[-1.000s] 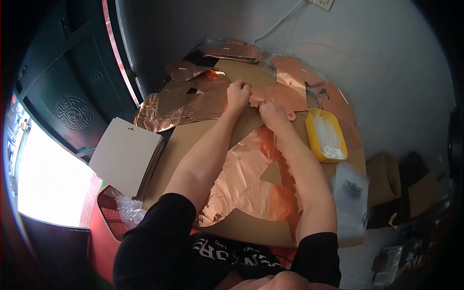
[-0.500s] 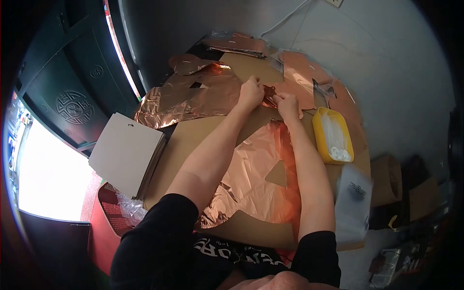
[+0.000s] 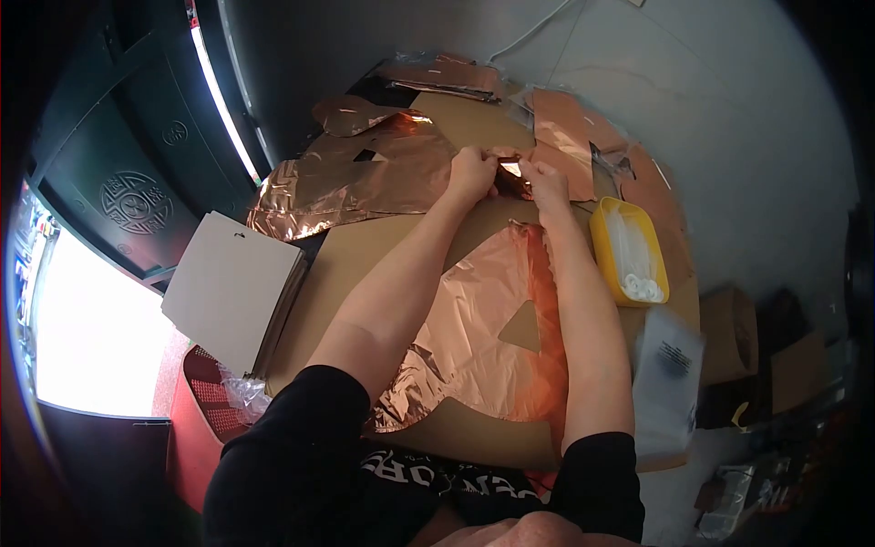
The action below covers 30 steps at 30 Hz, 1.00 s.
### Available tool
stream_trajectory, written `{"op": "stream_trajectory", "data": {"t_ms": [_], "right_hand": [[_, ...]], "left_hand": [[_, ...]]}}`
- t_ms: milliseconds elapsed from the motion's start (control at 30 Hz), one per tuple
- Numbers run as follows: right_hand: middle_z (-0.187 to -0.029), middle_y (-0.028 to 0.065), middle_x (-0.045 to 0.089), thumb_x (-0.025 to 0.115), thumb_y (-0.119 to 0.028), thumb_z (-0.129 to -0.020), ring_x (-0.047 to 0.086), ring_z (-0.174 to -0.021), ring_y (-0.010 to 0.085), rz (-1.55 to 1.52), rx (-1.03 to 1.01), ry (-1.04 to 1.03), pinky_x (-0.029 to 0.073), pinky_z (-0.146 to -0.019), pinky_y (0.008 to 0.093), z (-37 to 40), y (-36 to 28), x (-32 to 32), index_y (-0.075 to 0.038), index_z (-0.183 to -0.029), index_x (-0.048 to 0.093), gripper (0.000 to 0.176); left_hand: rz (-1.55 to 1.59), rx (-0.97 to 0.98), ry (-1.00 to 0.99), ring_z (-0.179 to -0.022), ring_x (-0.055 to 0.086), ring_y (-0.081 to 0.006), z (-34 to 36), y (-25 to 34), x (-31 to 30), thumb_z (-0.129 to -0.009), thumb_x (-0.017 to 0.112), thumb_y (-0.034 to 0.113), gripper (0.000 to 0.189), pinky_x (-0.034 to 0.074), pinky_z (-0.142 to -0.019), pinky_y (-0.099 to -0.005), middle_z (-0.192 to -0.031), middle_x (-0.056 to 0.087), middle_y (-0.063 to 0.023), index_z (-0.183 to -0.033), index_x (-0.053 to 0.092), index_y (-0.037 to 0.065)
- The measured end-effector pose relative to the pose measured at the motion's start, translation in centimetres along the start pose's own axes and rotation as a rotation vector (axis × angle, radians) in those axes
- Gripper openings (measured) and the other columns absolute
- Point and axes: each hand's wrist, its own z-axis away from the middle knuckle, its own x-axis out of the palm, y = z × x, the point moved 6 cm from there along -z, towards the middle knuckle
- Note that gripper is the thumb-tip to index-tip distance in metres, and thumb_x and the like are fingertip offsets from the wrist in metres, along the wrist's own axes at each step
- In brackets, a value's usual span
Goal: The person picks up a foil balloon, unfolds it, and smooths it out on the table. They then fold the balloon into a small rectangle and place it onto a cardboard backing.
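Both my hands are at the far middle of the table, close together. My left hand (image 3: 473, 174) pinches the left side of a small shiny copper-coloured foil piece (image 3: 513, 179). On its right side, my right hand (image 3: 547, 186) grips the same piece with closed fingers. Between my forearms lies a large copper foil sheet (image 3: 483, 319) with a triangular hole. Another crinkled foil sheet (image 3: 365, 182) is spread left of my left hand. Flat copper pieces (image 3: 567, 137) lie beyond my right hand.
A yellow tub (image 3: 597, 260) with clear plastic strips stands at the right, above a clear plastic bag (image 3: 668, 383). White boards (image 3: 232, 292) are stacked at the left, over a red basket (image 3: 187, 438). More copper sheets (image 3: 442, 75) lie at the far edge.
The small foil piece has turned and now shows a bright reflection between my hands. My right hand has shifted slightly and its fingers have changed position. The view has moved slightly.
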Motion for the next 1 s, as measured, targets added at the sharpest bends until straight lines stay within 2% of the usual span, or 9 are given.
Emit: {"op": "stream_trajectory", "data": {"t_ms": [100, 200, 300, 400, 500, 633, 733, 833, 1000], "right_hand": [[-0.072, -0.0005, 0.060, 0.071, -0.012, -0.085, 0.053, -0.066, 0.0094, -0.040, -0.106, 0.067, 0.043, -0.059, 0.0286, -0.1, 0.1, 0.3, -0.001, -0.077, 0.064, 0.015], [-0.071, 0.0021, 0.060, 0.067, -0.008, -0.085, 0.055, -0.067, 0.0140, 0.055, -0.327, 0.290, 0.045, -0.062, 0.0308, 0.8, -1.0, 0.1, -0.001, -0.079, 0.064, 0.010], [-0.077, 0.0090, 0.063, 0.063, -0.005, -0.084, 0.061, -0.073, 0.0229, 0.379, -0.519, 0.189, 0.049, -0.069, 0.0330, 0.9, -1.8, 0.2, -0.001, -0.082, 0.065, 0.005], [-0.086, 0.0148, 0.063, 0.061, -0.004, -0.082, 0.063, -0.083, 0.0308, 0.484, -0.537, 0.058, 0.050, -0.075, 0.0368, 1.7, -1.6, 1.0, -0.002, -0.084, 0.066, 0.006], [-0.090, 0.0154, 0.064, 0.059, -0.003, -0.082, 0.061, -0.090, 0.0338, 0.626, -0.757, 0.051, 0.048, -0.082, 0.0419, 2.9, -2.7, 1.9, -0.002, -0.084, 0.067, 0.009], [-0.086, 0.0147, 0.062, 0.062, -0.006, -0.083, 0.059, -0.089, 0.0343, 0.731, -0.795, 0.072, 0.047, -0.082, 0.0445, 4.1, -3.9, 2.7, -0.002, -0.085, 0.068, 0.008], [-0.086, 0.0151, 0.062, 0.065, -0.008, -0.082, 0.059, -0.089, 0.0350, 0.769, -0.846, 0.116, 0.046, -0.082, 0.0450, 3.8, -3.6, 2.9, -0.001, -0.085, 0.068, 0.008], [-0.087, 0.0161, 0.062, 0.068, -0.009, -0.082, 0.059, -0.088, 0.0356, 0.735, -0.788, 0.134, 0.046, -0.080, 0.0456, 2.8, -3.1, 2.6, -0.001, -0.084, 0.066, 0.008], [-0.086, 0.0174, 0.063, 0.070, -0.009, -0.080, 0.060, -0.087, 0.0363, 0.665, -0.661, 0.165, 0.046, -0.079, 0.0469, 2.6, -3.6, 1.9, 0.001, -0.077, 0.061, 0.014]], "left_hand": [[0.040, 0.025, 0.070, -0.045, 0.062, -0.0170, -0.1, -0.3, 0.1, -0.093, 0.058, 0.013, 0.018, 0.042, -0.035, -0.0300, -0.067, 0.064, -0.0102, -0.097, 0.059, -0.004], [0.064, 0.019, 0.083, -0.044, 0.061, -0.0164, -0.3, -0.6, 0.2, -0.092, 0.059, 0.010, 0.015, 0.042, -0.034, -0.0293, -0.065, 0.063, -0.0099, -0.099, 0.058, -0.003], [0.071, 0.010, 0.044, -0.042, 0.060, -0.0160, -0.1, -0.4, 0.2, -0.092, 0.059, 0.009, 0.013, 0.041, -0.033, -0.0292, -0.063, 0.062, -0.0105, -0.096, 0.057, -0.003], [0.048, 0.058, 0.010, -0.045, 0.063, -0.0207, -0.2, -0.3, 0.1, -0.090, 0.058, 0.009, 0.012, 0.047, -0.039, -0.0334, -0.066, 0.065, -0.0141, -0.090, 0.057, -0.003], [0.045, 0.079, 0.005, -0.047, 0.065, -0.0230, -0.5, -0.5, 0.1, -0.089, 0.058, 0.008, 0.011, 0.050, -0.042, -0.0354, -0.068, 0.066, -0.0161, -0.085, 0.058, -0.003], [0.049, 0.088, 0.052, -0.040, 0.058, -0.0156, -0.1, -0.1, 0.1, -0.092, 0.058, 0.008, 0.012, 0.040, -0.033, -0.0291, -0.061, 0.063, -0.0113, -0.088, 0.059, -0.002], [0.085, 0.080, 0.042, -0.041, 0.058, -0.0162, -0.5, -0.5, 0.3, -0.093, 0.058, 0.009, 0.013, 0.040, -0.033, -0.0298, -0.060, 0.063, -0.0114, -0.087, 0.059, -0.003], [0.071, 0.058, 0.038, -0.042, 0.059, -0.0162, -0.5, -0.4, 0.2, -0.094, 0.057, 0.009, 0.013, 0.040, -0.033, -0.0300, -0.061, 0.062, -0.0111, -0.092, 0.059, -0.003], [0.087, 0.037, 0.046, -0.047, 0.065, -0.0242, -0.4, -0.5, 0.3, -0.091, 0.054, 0.007, 0.016, 0.049, -0.038, -0.0360, -0.072, 0.066, -0.0179, -0.102, 0.053, -0.005]]}}
